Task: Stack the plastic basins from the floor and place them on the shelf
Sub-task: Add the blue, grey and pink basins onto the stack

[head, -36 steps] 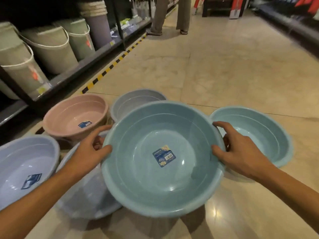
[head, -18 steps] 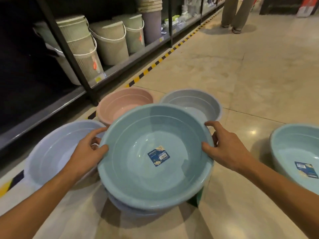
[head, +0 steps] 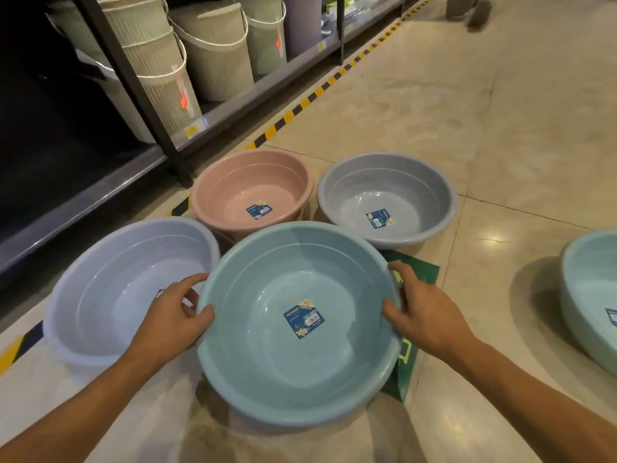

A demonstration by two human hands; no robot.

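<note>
I hold a teal basin (head: 267, 359) by its rim, low over the floor in the middle of the head view. My left hand (head: 170, 320) grips its left rim and my right hand (head: 422, 312) grips its right rim. A pale lavender basin (head: 110, 289) lies on the floor just left of it. Behind stand a pink basin (head: 233, 185) and a grey basin (head: 400, 192). Another teal basin (head: 587, 295) sits at the right edge. The low shelf (head: 83, 198) runs along the left.
Ribbed buckets (head: 213, 51) with handles fill the shelf further back. A black shelf post (head: 140, 95) stands by the pink basin. Yellow-black tape (head: 320, 91) marks the floor edge. A green paper bag (head: 410, 282) lies under the held basin. A person's feet (head: 470, 11) stand far back.
The held teal basin has moved left, away from the other teal basin, and lower. The lavender, pink and grey basins are now more fully in sight.
</note>
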